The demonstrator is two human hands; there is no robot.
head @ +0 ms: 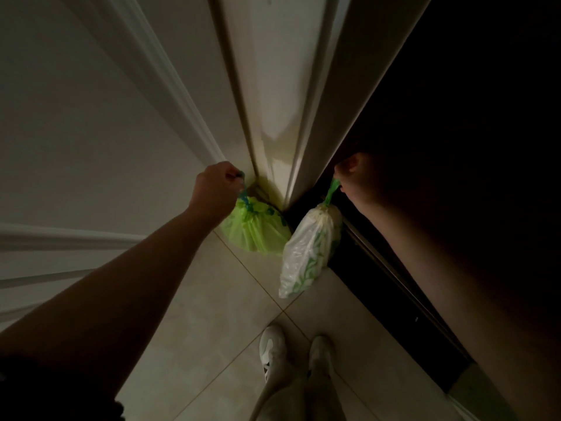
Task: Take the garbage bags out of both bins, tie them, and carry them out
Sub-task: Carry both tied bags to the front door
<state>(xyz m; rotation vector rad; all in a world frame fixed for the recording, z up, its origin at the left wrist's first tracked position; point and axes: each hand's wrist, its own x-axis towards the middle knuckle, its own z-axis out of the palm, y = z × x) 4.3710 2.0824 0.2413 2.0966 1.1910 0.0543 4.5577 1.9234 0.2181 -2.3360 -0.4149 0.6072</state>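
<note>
Nearly done: both bags out and tied, left hand [217,185] fisted on the green bag [255,229] neck at 12 o'clock, right hand [353,174] clenching the white bag [306,253] tie at 1 o'clock by the doorway [455,147]; carrying out remains.

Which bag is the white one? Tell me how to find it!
Find the pale door frame running up the middle. Just right of its foot, over the dark threshold, the white bag hangs from the right hand by a green tie. The green bag in the left hand is green all over; this one is white with green patches.
</note>
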